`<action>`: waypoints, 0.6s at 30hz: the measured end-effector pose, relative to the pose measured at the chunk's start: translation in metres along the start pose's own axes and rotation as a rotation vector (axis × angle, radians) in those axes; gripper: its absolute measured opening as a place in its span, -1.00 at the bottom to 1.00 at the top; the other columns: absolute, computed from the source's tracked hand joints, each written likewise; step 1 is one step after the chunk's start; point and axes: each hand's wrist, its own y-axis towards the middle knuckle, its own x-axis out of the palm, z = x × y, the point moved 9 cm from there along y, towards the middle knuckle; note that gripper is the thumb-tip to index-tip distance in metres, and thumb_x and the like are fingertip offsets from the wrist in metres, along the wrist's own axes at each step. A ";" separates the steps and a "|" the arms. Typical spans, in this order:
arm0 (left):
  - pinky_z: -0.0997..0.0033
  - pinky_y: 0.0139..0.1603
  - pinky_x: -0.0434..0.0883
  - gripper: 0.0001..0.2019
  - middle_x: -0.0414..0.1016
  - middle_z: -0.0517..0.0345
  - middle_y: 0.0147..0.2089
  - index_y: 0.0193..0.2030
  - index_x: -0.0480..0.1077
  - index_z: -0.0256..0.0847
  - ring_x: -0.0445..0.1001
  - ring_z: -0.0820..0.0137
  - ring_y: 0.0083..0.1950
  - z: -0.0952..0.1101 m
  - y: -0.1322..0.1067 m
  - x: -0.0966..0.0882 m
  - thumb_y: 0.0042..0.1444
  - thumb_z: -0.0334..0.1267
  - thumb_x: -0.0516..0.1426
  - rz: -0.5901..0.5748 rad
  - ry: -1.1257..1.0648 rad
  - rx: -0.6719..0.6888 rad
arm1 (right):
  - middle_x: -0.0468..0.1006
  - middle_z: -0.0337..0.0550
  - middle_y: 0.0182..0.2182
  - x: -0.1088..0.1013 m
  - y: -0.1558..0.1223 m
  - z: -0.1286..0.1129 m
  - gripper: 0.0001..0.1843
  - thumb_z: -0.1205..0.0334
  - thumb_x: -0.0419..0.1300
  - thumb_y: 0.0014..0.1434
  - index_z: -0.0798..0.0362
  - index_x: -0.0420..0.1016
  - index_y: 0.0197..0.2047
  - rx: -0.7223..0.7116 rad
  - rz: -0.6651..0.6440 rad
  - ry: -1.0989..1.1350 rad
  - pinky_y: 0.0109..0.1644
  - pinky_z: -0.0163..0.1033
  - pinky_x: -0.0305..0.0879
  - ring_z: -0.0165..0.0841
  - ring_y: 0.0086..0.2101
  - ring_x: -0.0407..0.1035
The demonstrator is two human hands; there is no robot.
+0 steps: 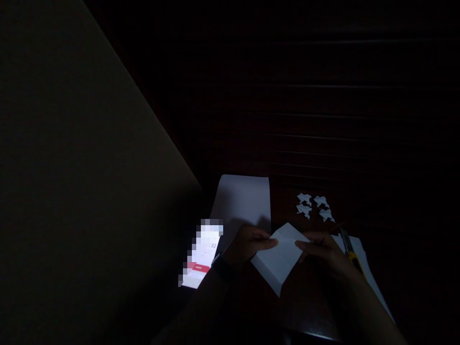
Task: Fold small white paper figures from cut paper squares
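A white sheet of paper (281, 256) with crease lines is held up between my two hands, one corner pointing down toward me. My left hand (251, 243), with a dark band on its wrist, pinches the left edge, thumb on top. Opposite it, my right hand (318, 249) pinches the right edge the same way, its thumb on the paper's face. The fingers under the sheet are partly hidden. Beyond my right hand lie several small folded paper figures (304, 198) in a loose group.
A larger white sheet (244, 196) lies behind my left hand. At left a lit phone (201, 258) glows, partly pixelated. On the right a yellow-and-black utility knife (354, 261) rests on more white paper (372, 275). A pale wall (89, 167) rises at left; the surroundings are dark.
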 end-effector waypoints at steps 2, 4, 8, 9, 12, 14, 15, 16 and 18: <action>0.48 -0.55 0.20 -0.76 0.45 0.14 -0.57 -0.58 0.49 -0.25 0.36 0.42 -0.55 0.000 0.001 0.000 -0.11 -0.10 0.22 0.018 0.055 0.029 | 0.52 -0.17 -0.55 -0.002 0.003 0.002 -0.80 0.16 0.26 0.02 0.13 0.56 -0.38 -0.016 0.063 -0.016 -0.44 -0.28 0.23 -0.37 -0.54 0.36; 0.50 -0.58 0.17 -0.74 0.40 0.19 -0.63 -0.64 0.46 -0.26 0.31 0.46 -0.59 0.001 0.003 0.001 -0.13 -0.10 0.22 0.011 0.098 0.059 | 0.52 -0.19 -0.56 -0.009 0.007 0.005 -0.79 0.13 0.28 0.01 0.13 0.55 -0.37 -0.037 0.150 -0.025 -0.45 -0.29 0.23 -0.38 -0.54 0.35; 0.50 -0.58 0.19 -0.74 0.43 0.15 -0.60 -0.58 0.48 -0.28 0.33 0.45 -0.57 0.001 0.006 -0.003 -0.09 -0.10 0.20 0.051 0.092 0.101 | 0.48 -0.23 -0.63 -0.016 0.010 0.008 -0.72 0.15 0.32 -0.05 0.12 0.54 -0.26 -0.068 0.204 -0.045 -0.45 -0.29 0.25 -0.40 -0.58 0.34; 0.50 -0.58 0.20 -0.73 0.43 0.14 -0.59 -0.56 0.49 -0.29 0.34 0.45 -0.56 0.000 0.007 -0.004 -0.08 -0.10 0.19 0.072 0.090 0.099 | 0.49 -0.23 -0.63 -0.015 0.010 0.009 -0.68 0.15 0.32 -0.05 0.12 0.52 -0.21 -0.067 0.195 -0.030 -0.45 -0.28 0.27 -0.38 -0.58 0.34; 0.51 -0.55 0.23 -0.70 0.44 0.14 -0.57 -0.53 0.47 -0.32 0.35 0.46 -0.55 -0.003 0.009 -0.008 -0.03 -0.08 0.17 0.128 0.085 0.085 | 0.55 -0.14 -0.47 -0.006 0.009 0.007 -0.51 0.11 0.30 -0.03 0.07 0.40 -0.01 -0.060 0.162 0.048 -0.41 -0.21 0.34 -0.31 -0.48 0.41; 0.51 -0.53 0.27 -0.69 0.46 0.13 -0.53 -0.49 0.48 -0.33 0.38 0.45 -0.52 -0.003 0.009 -0.007 0.00 -0.07 0.15 0.145 0.072 0.087 | 0.55 -0.13 -0.42 0.004 0.008 0.007 -0.49 0.09 0.28 0.00 0.05 0.36 0.03 -0.051 0.123 0.042 -0.40 -0.23 0.34 -0.30 -0.45 0.41; 0.50 -0.51 0.29 -0.69 0.48 0.11 -0.50 -0.45 0.48 -0.34 0.40 0.43 -0.50 -0.002 0.009 -0.005 0.01 -0.07 0.14 0.137 0.066 0.097 | 0.54 -0.15 -0.44 0.009 0.008 0.007 -0.53 0.09 0.27 0.00 0.06 0.39 -0.01 -0.050 0.101 0.016 -0.40 -0.25 0.32 -0.32 -0.45 0.41; 0.50 -0.48 0.31 -0.70 0.50 0.09 -0.45 -0.40 0.49 -0.33 0.43 0.41 -0.45 0.001 0.008 -0.003 0.02 -0.07 0.14 0.125 0.065 0.118 | 0.54 -0.17 -0.45 0.013 0.009 0.007 -0.59 0.09 0.27 0.01 0.07 0.43 -0.07 -0.052 0.079 -0.020 -0.40 -0.27 0.31 -0.34 -0.46 0.39; 0.49 -0.44 0.34 -0.70 0.53 0.07 -0.39 -0.24 0.48 -0.31 0.46 0.37 -0.39 0.007 0.006 -0.001 0.01 -0.09 0.16 0.114 0.078 0.170 | 0.53 -0.20 -0.46 0.018 0.009 0.007 -0.69 0.09 0.26 0.02 0.08 0.49 -0.19 -0.058 0.022 -0.121 -0.39 -0.29 0.28 -0.35 -0.46 0.37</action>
